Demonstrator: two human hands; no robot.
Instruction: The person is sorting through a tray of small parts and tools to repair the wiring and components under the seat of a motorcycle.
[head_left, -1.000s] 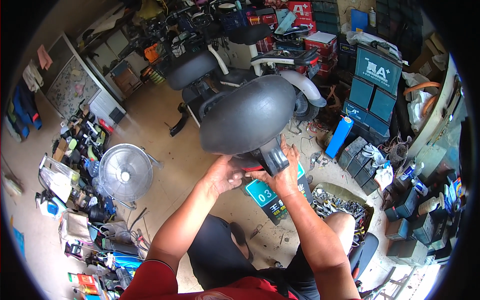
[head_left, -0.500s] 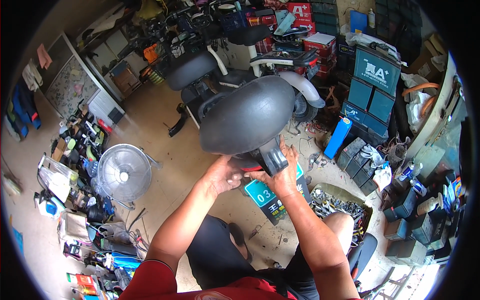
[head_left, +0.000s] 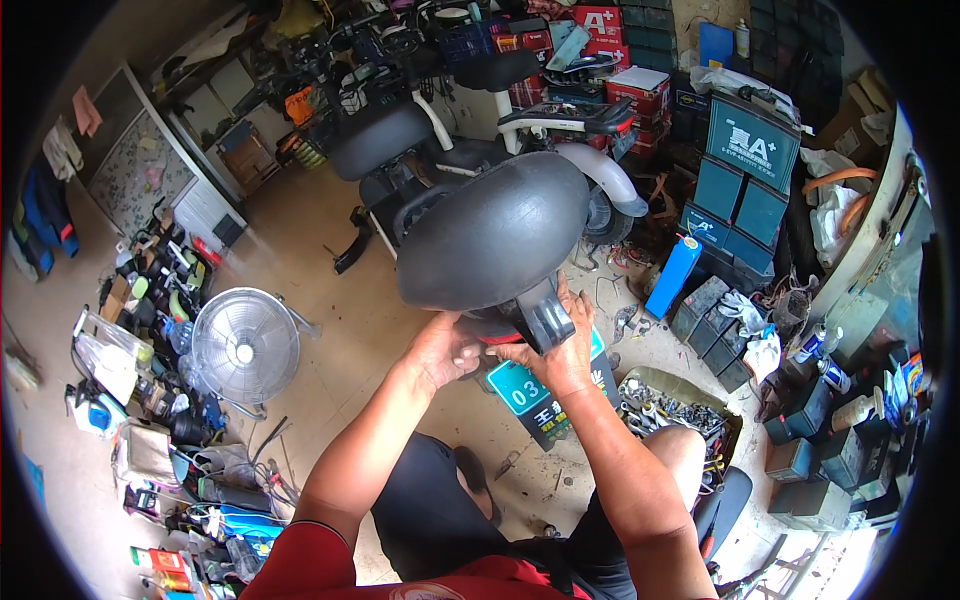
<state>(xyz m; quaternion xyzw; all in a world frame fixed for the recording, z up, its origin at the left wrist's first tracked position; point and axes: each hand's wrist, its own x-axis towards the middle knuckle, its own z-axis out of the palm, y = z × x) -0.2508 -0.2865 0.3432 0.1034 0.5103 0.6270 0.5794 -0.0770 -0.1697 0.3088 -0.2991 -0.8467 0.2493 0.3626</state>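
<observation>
Nothing shifted — black seat [head_left: 495, 232] rests above both hands [head_left: 505, 355]; gripped underneath.

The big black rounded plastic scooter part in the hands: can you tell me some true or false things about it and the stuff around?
1. Both hands hold the big black rounded plastic scooter part. True: left hand, right hand.
2. The round white floor fan is on the person's right. False: it is on the left.
3. A blue cylinder leans beside the dark boxes. True.
4. The person wears a green shirt. False: the shirt is red.
</observation>
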